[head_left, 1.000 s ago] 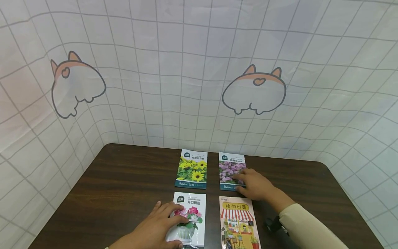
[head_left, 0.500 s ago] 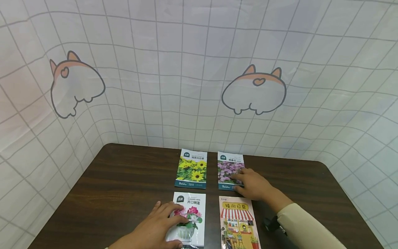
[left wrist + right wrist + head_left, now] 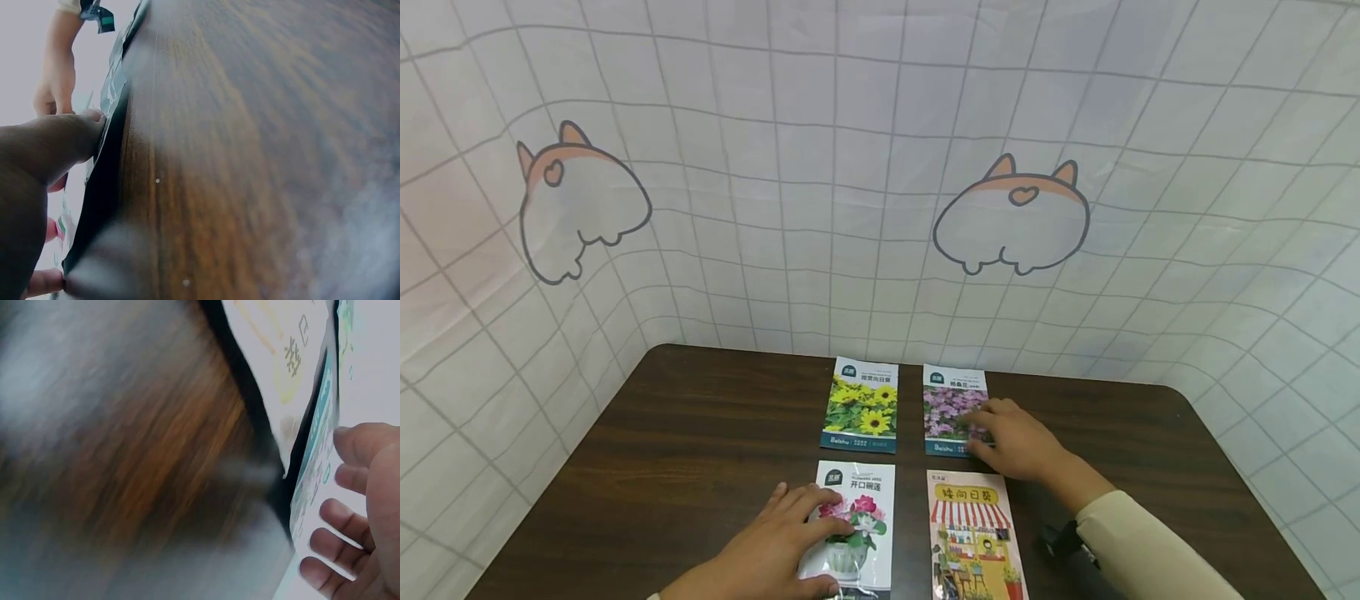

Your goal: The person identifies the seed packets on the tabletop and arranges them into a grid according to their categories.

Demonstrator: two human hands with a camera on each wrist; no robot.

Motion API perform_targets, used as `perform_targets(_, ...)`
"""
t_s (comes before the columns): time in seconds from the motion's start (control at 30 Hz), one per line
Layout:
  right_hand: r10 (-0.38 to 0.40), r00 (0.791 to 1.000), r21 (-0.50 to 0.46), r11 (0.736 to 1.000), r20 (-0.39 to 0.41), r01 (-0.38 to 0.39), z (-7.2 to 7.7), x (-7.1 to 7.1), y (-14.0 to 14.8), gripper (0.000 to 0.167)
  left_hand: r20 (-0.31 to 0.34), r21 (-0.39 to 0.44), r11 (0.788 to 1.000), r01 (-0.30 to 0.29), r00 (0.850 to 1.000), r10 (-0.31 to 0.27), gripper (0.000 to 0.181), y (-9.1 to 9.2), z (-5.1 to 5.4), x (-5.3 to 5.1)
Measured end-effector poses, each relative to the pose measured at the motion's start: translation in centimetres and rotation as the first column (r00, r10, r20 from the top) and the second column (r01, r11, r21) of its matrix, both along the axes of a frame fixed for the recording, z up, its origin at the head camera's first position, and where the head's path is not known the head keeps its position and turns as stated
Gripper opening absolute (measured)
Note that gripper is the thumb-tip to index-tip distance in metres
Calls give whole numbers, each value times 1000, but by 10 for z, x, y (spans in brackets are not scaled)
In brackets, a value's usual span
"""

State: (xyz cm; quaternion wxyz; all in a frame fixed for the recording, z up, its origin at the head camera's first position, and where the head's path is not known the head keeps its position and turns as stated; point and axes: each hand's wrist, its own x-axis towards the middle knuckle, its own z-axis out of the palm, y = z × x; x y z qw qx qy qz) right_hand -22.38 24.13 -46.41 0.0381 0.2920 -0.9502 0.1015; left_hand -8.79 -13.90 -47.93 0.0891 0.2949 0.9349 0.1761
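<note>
My left hand (image 3: pixel 778 546) rests on a white seed packet with pink lotus flowers in a bowl (image 3: pixel 868 554), its fingers spread and relaxed. In the left wrist view the thumb (image 3: pixel 75 134) lies along the packet's edge. My right hand (image 3: pixel 1018 442) hovers at the right side of a seed packet with purple flowers (image 3: pixel 946 408). Its fingers (image 3: pixel 337 515) are loosely bent and hold nothing; in the right wrist view they appear raised off the packet. Nearer to me lies a peach packet with a striped awning and shopfront (image 3: pixel 972 533).
A packet with yellow sunflowers (image 3: pixel 861 408) lies left of the purple one, making two rows of two. All lie on a dark wood-grain table (image 3: pixel 700 442). A white gridded curtain (image 3: pixel 820 208) hangs behind and at both sides. A dark strap (image 3: pixel 1060 540) sits by the right wrist.
The purple-flower packet has shifted slightly left. My right hand's fingers moved left with it, then drew back a little to the right. The left hand stays on the lotus packet.
</note>
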Motion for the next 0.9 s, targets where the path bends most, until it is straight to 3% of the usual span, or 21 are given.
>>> perform_targets(0.63,33,987,-74,996,-160,-45,12,13,37,35,-16,16,999,45,999,-44,61,-8,-2,-3)
perform_targets(0.9,7,980,-74,997,-197,-22,13,21,54,36,34,27,999,25,999,-26,61,-7,-1,-2)
